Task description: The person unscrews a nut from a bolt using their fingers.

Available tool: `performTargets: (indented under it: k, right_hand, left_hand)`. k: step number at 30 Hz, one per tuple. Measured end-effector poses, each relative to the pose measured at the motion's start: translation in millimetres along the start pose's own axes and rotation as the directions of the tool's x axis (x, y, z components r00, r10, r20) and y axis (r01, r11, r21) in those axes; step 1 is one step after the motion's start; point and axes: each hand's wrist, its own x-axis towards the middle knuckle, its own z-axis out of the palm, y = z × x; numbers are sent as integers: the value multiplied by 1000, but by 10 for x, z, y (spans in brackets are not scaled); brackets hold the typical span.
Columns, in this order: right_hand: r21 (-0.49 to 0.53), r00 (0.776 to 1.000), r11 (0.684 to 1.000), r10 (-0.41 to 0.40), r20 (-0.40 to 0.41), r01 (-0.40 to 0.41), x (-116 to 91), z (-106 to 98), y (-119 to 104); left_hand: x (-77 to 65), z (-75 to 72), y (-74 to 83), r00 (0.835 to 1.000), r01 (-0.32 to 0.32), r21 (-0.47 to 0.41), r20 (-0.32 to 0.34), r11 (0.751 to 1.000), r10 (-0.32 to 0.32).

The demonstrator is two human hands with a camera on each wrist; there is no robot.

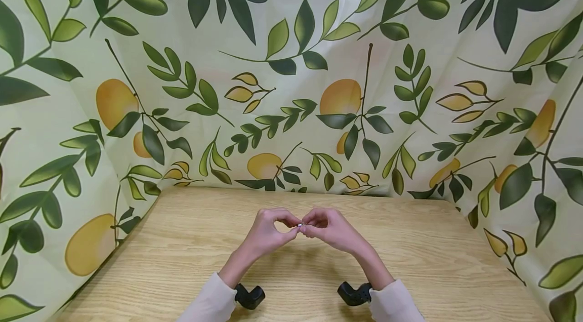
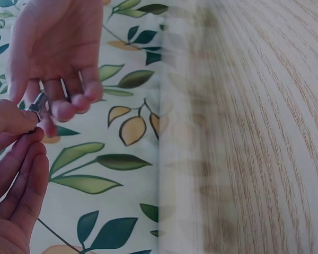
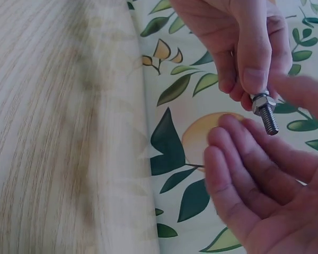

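Note:
A small silver bolt (image 3: 270, 123) with a hex nut (image 3: 263, 102) on its shank is between the two hands, above the table. My left hand (image 1: 267, 230) pinches one end between thumb and fingertips, hiding that end. The threaded end sticks out toward my right hand (image 1: 335, 231). In the right wrist view the right thumb (image 3: 302, 95) lies close beside the nut, and the other fingers are loosely bent below it, with the threads uncovered. From the left wrist view, the bolt's shank (image 2: 40, 100) points up toward the right fingers (image 2: 63, 103).
Below the hands is a light wood-grain table (image 1: 391, 261). A cloth (image 1: 291, 84) printed with leaves and orange fruit hangs behind it and on both sides. Black wrist devices sit at the left cuff (image 1: 249, 296) and the right cuff (image 1: 354, 293).

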Motion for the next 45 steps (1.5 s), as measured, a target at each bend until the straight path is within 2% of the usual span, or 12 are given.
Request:
performTargets:
  k: [6,14,28,39,45]
  right_hand:
    - [25,998,1000,0,55,-2,3,0,5]
    - [22,1000,1000,8,12,-8,-10,4,-8]
    - [35,1000,999,10,10,-10,-8,-7,8]
    - [-6,998,999,-36,-50,36,-8,-5,18]
    - [-11,1000,1000,2,-1,-2,1,-11,27]
  left_hand:
    - [-8,-7,15,1000,15,-3,7,1000,-15]
    - [-15,0,-5,1000,21,-13,14,1000,-21]
    - [-20,18,-16,1000,9,2,-4,1000,-9]
    - [-12,26,-13,1000,17,-4,7,1000,-17]
    - [-22,27,-17,1000,10,-2,-2,1000,-10]
